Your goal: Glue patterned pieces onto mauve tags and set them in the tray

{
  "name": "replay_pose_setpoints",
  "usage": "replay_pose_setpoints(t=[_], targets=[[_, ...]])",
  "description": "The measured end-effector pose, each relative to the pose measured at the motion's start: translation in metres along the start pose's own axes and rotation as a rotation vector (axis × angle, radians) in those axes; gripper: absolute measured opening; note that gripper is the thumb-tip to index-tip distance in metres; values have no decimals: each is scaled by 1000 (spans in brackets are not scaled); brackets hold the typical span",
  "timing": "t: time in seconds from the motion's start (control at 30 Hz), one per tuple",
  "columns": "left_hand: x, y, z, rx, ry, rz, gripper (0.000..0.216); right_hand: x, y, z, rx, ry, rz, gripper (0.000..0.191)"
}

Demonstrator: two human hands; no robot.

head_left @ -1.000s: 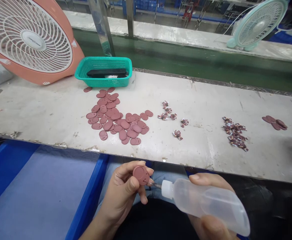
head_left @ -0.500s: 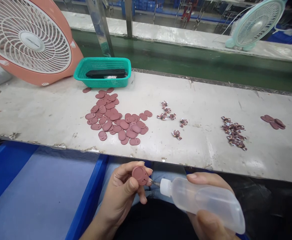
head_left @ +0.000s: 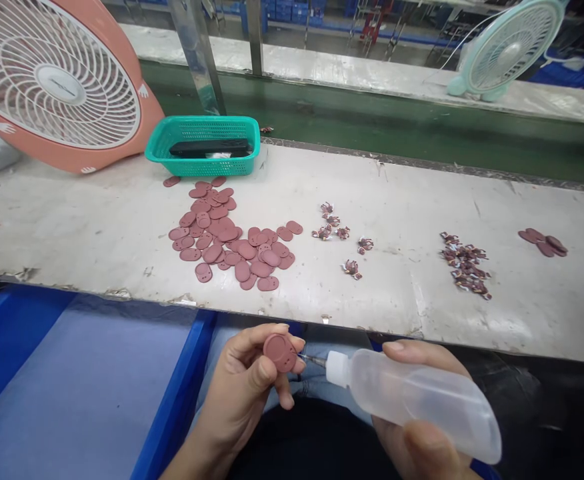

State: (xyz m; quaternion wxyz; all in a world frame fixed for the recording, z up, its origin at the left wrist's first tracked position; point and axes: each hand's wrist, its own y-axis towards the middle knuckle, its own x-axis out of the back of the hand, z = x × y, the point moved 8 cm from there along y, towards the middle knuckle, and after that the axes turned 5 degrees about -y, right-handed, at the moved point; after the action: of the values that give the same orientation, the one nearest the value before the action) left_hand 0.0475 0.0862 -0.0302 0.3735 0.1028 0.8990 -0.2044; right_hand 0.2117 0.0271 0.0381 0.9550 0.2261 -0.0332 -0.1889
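Note:
Between thumb and fingers, my left hand (head_left: 252, 377) pinches a reddish-brown oval disc (head_left: 279, 352) that has small holes near one end. My right hand (head_left: 422, 407) is wrapped around a translucent squeeze bottle (head_left: 417, 397) with a white cap and a thin metal needle tip (head_left: 315, 361). The bottle lies tilted, its tip pointing left, close to the disc's right edge; whether it touches cannot be seen. Beyond my hands, a pile of similar discs (head_left: 227, 230) lies on the white bench, and several small brown-and-white figures (head_left: 342, 233) sit to their right.
A teal basket (head_left: 202, 168) holding a black object stands behind the discs, beside a pink fan (head_left: 62, 83). Farther right are a cluster of figures (head_left: 467, 263) and several discs (head_left: 542, 241). A blue bin (head_left: 82, 387) is at lower left. A green belt (head_left: 347, 123) runs behind the bench.
My right hand has drawn the bottle slightly right, moving its tip a little away from the disc's holes. The left hand keeps the disc almost still. A small brown item now shows on the belt behind the basket.

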Motion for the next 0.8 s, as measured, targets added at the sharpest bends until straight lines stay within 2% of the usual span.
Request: replay_pose_setpoints(t=[0.2,0.4,0.57,0.63,0.73,0.8], targets=[[2,-1,1,15,1,-29,32,5,-4,-10,-61,7,25,36],[3,1,2,6,5,-10,34,13,-3,-11,-47,-56,-32,31],[3,-1,1,11,35,-84,37,6,3,-12,-82,45,-41,31],[2,-2,-3,-12,45,-161,40,9,14,-16,-138,206,-82,37],[3,-4,-11,-54,59,-270,45,19,39,-32,-315,492,-116,56],[6,-3,-15,-77,60,-308,48,30,61,-47,-451,485,-107,51]])
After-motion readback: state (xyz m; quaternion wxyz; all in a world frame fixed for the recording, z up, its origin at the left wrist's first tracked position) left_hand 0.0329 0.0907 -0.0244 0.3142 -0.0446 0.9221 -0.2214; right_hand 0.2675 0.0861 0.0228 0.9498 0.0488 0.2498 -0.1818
